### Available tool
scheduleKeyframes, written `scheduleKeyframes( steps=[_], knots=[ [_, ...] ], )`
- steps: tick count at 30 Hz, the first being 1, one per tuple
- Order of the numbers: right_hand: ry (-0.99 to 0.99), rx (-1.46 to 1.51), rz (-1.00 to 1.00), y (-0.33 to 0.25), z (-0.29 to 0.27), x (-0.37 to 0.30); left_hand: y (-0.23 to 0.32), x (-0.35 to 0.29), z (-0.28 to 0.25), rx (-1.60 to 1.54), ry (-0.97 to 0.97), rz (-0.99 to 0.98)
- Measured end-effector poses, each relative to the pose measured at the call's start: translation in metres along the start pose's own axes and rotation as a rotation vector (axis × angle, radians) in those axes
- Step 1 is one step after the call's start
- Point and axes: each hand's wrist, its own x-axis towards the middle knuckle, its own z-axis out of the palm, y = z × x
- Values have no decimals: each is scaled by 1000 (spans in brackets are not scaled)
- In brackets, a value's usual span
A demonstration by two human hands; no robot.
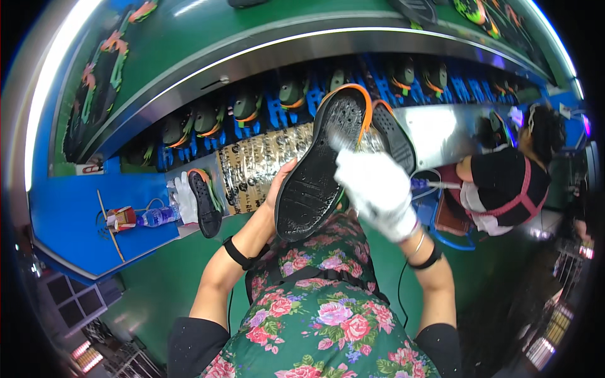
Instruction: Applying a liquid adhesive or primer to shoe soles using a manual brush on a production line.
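My bare left hand (278, 183) grips the left edge of a large black shoe sole (315, 170) with an orange rim, tilted up in front of me. Its inner face has small holes toward the far end and a wet-looking shine near the heel. Over the sole's right side is my right hand (376, 189) in a white glove, fingers curled. A pale blurred thing sticks out from it across the sole; motion smears its shape. Just behind, a second black sole (392, 135) with an orange edge rests on the bench.
Tape-covered cardboard (261, 164) lies on the bench. At left are another sole (203, 203), a white glove (185, 198) and a plastic bottle (159, 216). Several shoes (247, 107) stand in a row on blue holders under a metal-edged shelf. A co-worker (507, 183) sits at right.
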Motion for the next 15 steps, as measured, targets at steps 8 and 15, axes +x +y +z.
scheduleKeyframes(
  steps=[8, 15],
  knots=[
    [237, 1046, 474, -27, -8, -21, 34, -50, 48, 354, -491, 199],
    [329, 1289, 951, -22, 32, -25, 198, -87, 153, 619, -713, 390]
  ],
)
